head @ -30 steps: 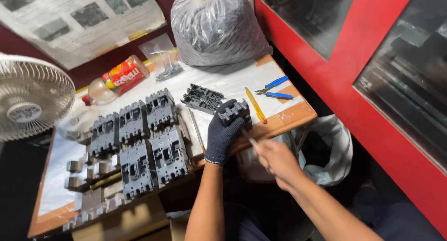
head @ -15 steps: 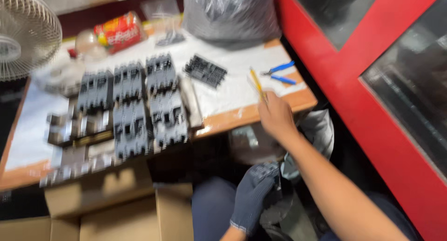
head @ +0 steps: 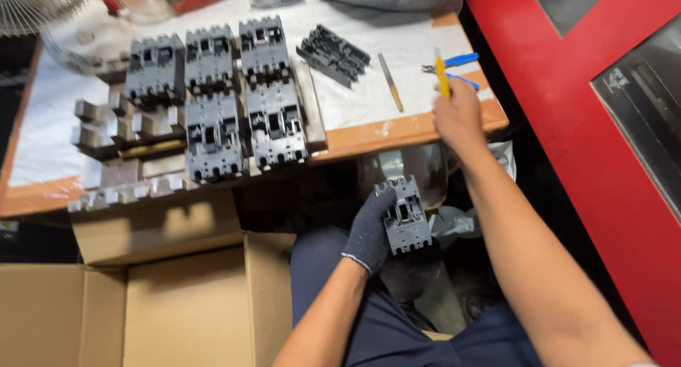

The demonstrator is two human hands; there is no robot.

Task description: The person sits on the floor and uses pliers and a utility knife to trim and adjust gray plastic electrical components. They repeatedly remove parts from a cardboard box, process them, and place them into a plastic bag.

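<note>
Grey breaker sits gripped in your gloved left hand below the table; your right hand grips the yellow tool at its right edge. Five finished-looking breakers wait there.

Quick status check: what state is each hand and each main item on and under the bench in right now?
left hand: gloved, holding a grey breaker unit over the lap
right hand: bare, gripping a yellow-handled tool at the table edge
five breaker units on table: lying flat in rows
black cover part: loose on the table
blue-handled pliers: lying untouched
cardboard box: flaps open
</note>
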